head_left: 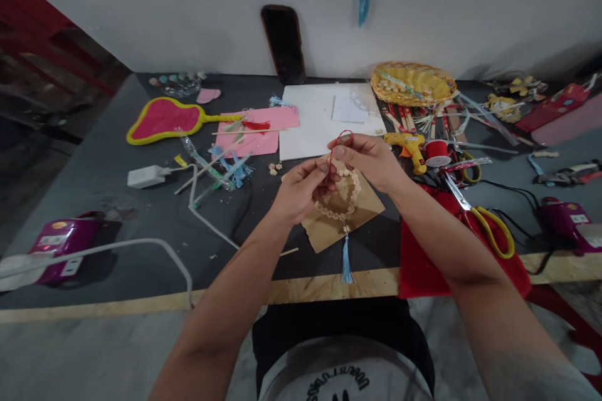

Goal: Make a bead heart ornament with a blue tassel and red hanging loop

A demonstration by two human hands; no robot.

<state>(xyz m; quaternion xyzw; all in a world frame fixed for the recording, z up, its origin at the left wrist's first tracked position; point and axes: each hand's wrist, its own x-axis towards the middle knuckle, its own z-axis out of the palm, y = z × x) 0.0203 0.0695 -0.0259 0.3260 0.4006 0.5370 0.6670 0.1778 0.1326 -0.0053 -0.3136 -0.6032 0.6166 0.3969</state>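
Note:
Both hands pinch a thin red cord point(330, 160) that makes a small loop above my fingers. My left hand point(305, 185) is closed on the cord's lower part, close to the top of a beaded bracelet point(353, 195). My right hand point(371, 160) grips the cord's upper loop between thumb and fingers. The pale flower-like beads form a ring, and a light blue tassel point(347, 260) hangs from its lower end. Beneath lies a piece of brown cardboard point(320, 235). How the cord joins the beads is hidden by my fingers.
Right of my hands are a yellow glue gun point(409, 149), a red thread spool point(437, 153), scissors point(491, 229) on red cloth point(418, 250), and a wicker basket point(383, 94). Leftward lie a pink fan point(164, 120), blue tassels point(241, 170) and a white cable point(211, 225). A phone point(285, 44) leans on the wall.

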